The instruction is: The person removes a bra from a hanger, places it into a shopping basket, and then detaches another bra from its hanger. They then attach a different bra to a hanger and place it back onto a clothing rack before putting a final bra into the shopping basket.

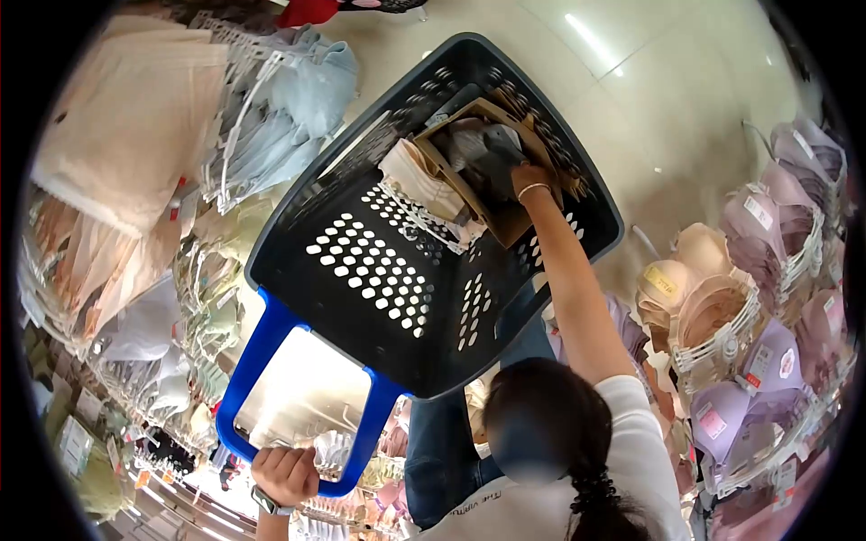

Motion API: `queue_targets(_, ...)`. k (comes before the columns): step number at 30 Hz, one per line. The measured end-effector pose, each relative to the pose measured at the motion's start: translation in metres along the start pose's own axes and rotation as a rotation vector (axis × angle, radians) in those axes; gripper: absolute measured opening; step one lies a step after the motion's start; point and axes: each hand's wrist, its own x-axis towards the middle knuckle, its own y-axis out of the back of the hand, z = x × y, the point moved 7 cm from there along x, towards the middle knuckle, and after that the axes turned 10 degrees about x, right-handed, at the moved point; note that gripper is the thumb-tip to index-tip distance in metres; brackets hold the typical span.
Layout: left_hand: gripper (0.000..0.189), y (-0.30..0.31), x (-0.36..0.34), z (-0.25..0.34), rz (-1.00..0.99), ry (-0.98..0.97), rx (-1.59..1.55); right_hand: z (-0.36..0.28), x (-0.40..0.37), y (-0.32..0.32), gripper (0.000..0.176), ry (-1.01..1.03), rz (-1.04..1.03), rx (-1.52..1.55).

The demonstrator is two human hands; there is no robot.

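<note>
My left hand, with a watch at its wrist, is closed round the blue handle of a black plastic shopping basket. My right hand is not in view. Another person's hand, with a bracelet, reaches into the basket from the right, along an arm that runs to a white sleeve. Its fingers touch a dark grey item in an open cardboard box. Beside the box lies a cream and white striped fabric item with lace-like edging.
The dark-haired person in a white shirt and jeans is close on the right. Bras hang on a rack at right. Camisoles and other underwear hang along the left. Pale floor tiles show beyond the basket.
</note>
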Motion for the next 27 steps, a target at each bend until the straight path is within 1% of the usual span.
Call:
queue_targets(1, 0.011, 0.0, 0.0, 0.0, -0.004, 0.003, 0.005, -0.006, -0.018, 0.006, 0.026, 0.006, 0.002, -0.009)
queue_targets(3, 0.013, 0.002, -0.002, 0.0, 0.001, 0.012, -0.006, -0.016, -0.069, 0.051, 0.022, 0.033, 0.339, 0.426)
queue_targets(4, 0.013, 0.004, -0.003, 0.0, 0.024, 0.008, -0.012, -0.02, -0.091, 0.071, 0.016, 0.007, 0.394, 0.625)
queue_targets(5, 0.013, 0.007, -0.005, 0.001, 0.066, -0.02, -0.026, -0.026, -0.115, 0.09, 0.013, 0.097, 0.549, 0.727)
queue_targets(6, 0.013, 0.012, -0.004, 0.001, 0.084, -0.006, -0.028, -0.033, -0.143, 0.106, 0.01, 0.194, 0.705, 0.827)
queue_targets(8, 0.011, 0.018, -0.006, 0.002, 0.117, 0.009, -0.039, -0.06, -0.207, 0.15, 0.011, 0.373, 0.794, 0.858)
queue_targets(10, 0.007, 0.026, -0.009, 0.001, 0.193, 0.006, -0.042, -0.093, -0.272, 0.184, 0.011, 0.395, 0.776, 0.873)
queue_targets(12, 0.006, 0.031, -0.01, -0.001, 0.273, 0.086, -0.093, -0.136, -0.343, 0.223, 0.01, 0.548, 0.767, 0.737)
queue_targets(13, 0.013, 0.026, -0.011, -0.007, 0.263, 0.254, -0.24, -0.152, -0.375, 0.241, 0.01, 0.562, 0.787, 0.715)
queue_targets(14, 0.022, 0.019, -0.013, -0.009, 0.246, 0.42, -0.389, -0.176, -0.411, 0.257, 0.009, 0.693, 0.784, 0.611)
queue_targets(15, 0.033, 0.004, -0.011, -0.004, 0.342, 0.541, -0.996, -0.198, -0.446, 0.269, 0.008, 0.819, 0.775, 0.507)
queue_targets(16, 0.045, -0.013, -0.006, 0.007, 0.419, 0.628, -1.616, -0.212, -0.478, 0.284, 0.008, 0.831, 0.782, 0.49)
queue_targets(17, 0.054, -0.025, 0.005, 0.03, 0.217, 0.602, -2.101, -0.228, -0.515, 0.297, 0.01, 0.946, 0.816, 0.472)
queue_targets(18, 0.064, -0.025, 0.014, 0.056, -0.037, 0.536, -2.571, -0.24, -0.545, 0.3, 0.012, 1.062, 0.841, 0.454)
queue_targets(19, 0.069, 0.011, 0.026, 0.076, -0.007, -0.045, -2.905, -0.251, -0.565, 0.292, 0.021, 1.098, 0.845, 0.356)
queue_targets(20, 0.072, 0.025, 0.026, 0.075, 0.054, -0.385, -3.022, -0.26, -0.579, 0.283, 0.021, 1.117, 0.835, 0.346)
queue_targets(21, 0.074, 0.038, 0.022, 0.074, 0.069, -0.758, -3.097, -0.267, -0.586, 0.271, 0.023, 1.119, 0.773, 0.326)
queue_targets(22, 0.072, 0.001, 0.032, 0.063, 0.259, -0.326, -3.009, -0.271, -0.592, 0.257, 0.025, 1.118, 0.712, 0.302)
queue_targets(23, 0.07, -0.024, 0.033, 0.054, 0.424, 0.08, -2.861, -0.271, -0.595, 0.243, 0.025, 1.062, 0.665, 0.272)
queue_targets(24, 0.07, -0.01, 0.025, 0.056, 0.451, 0.063, -2.865, -0.266, -0.598, 0.229, 0.025, 1.079, 0.661, 0.255)
queue_targets(26, 0.061, 0.046, 0.004, 0.065, 0.428, -0.338, -2.757, -0.253, -0.591, 0.213, 0.025, 1.017, 0.598, 0.326)
queue_targets(27, 0.053, 0.05, -0.004, 0.065, 0.462, -0.319, -2.567, -0.253, -0.595, 0.213, 0.025, 1.033, 0.6, 0.317)
